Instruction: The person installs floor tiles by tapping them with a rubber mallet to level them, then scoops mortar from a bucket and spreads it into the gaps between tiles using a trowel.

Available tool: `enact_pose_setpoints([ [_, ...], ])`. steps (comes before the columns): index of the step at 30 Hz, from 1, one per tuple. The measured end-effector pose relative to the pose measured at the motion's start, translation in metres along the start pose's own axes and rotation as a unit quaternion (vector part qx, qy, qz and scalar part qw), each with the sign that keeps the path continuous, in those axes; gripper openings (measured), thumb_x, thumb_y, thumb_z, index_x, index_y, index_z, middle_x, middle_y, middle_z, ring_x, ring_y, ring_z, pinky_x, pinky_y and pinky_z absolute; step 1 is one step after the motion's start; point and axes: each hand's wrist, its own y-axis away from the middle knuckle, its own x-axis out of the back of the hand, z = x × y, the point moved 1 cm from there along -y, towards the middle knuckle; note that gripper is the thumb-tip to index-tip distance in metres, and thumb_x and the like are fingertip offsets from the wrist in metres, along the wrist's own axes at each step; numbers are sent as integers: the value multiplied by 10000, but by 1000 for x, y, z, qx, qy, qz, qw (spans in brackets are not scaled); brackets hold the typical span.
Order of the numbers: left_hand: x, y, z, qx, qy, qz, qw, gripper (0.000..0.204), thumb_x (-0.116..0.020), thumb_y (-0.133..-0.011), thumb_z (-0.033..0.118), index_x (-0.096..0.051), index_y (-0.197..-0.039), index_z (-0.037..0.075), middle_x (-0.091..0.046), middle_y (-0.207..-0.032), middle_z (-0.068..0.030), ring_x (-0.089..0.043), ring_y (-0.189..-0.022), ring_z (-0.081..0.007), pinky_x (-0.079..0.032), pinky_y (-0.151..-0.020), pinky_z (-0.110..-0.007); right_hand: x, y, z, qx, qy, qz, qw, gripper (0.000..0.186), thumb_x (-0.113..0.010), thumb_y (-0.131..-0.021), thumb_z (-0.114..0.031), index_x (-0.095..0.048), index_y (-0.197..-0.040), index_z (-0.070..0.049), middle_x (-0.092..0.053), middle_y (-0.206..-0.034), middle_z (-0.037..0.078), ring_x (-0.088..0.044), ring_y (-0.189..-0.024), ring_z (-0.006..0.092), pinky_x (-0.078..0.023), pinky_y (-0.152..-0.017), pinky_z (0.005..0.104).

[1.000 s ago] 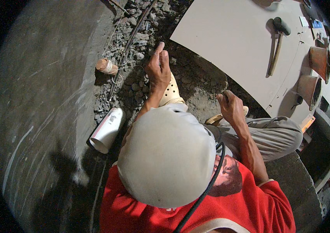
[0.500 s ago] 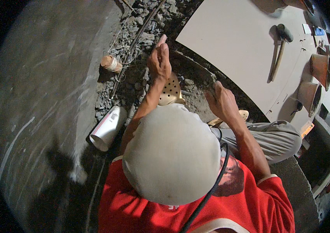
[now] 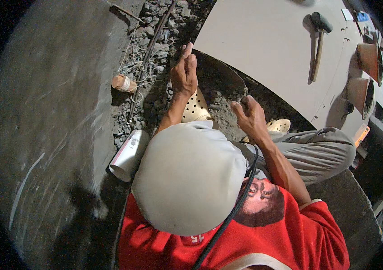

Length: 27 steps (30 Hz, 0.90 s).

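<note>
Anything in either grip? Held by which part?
Left hand: open, nothing visible in it. Right hand: no held object visible, but its palm is hidden, so can't tell.

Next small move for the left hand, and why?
I'd probably ease the bare left hand slightly away from the large, flat, off-white board: in this view its fingertips appear right beside the board's pointed corner, though I can't tell whether they touch.

Both clogs (image 3: 195, 108) observed cream, dark-dotted. Shirt (image 3: 304, 231) red, portrait-printed, with off-white neckband (image 3: 263, 259). Mallet (image 3: 320, 38): black head (image 3: 321, 22), tan handle (image 3: 317, 60).
</note>
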Motion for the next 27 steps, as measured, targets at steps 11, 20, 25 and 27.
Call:
enact_pose_setpoints([
  [11,11,2,-2,23,77,67,994,608,-340,-1103,398,-545,-1429,-72,-587,-1426,-269,-558,-1346,-384,-403,-1153,-431,40,8,21,124,138,-18,982,334,-690,-959,-302,-573,-1009,7,-611,-813,246,-626,-762,421,-493,-699,497],
  [20,29,-9,-18,44,95,1,994,610,-337,-1100,410,-575,-1407,-60,-598,-1425,-254,-565,-1351,-357,-423,-1143,-415,3,-8,7,177,222,-46,958,297,-677,-923,-233,-553,-1017,20,-643,-958,286,-638,-912,503,-506,-772,557],
  [25,30,-17,-8,62,43,-61,995,573,-320,-1103,371,-574,-1429,-27,-590,-1460,-207,-507,-1416,-305,-338,-1206,-385,-9,-18,4,159,188,-60,967,288,-689,-924,-219,-560,-957,36,-636,-866,302,-643,-856,511,-501,-728,550],
  [27,30,-17,-7,50,30,-50,997,577,-345,-1103,411,-595,-1418,-4,-615,-1434,-196,-552,-1374,-313,-403,-1159,-391,-11,-18,2,162,177,-42,970,297,-693,-928,-231,-561,-935,35,-632,-821,301,-642,-826,514,-495,-712,550],
])
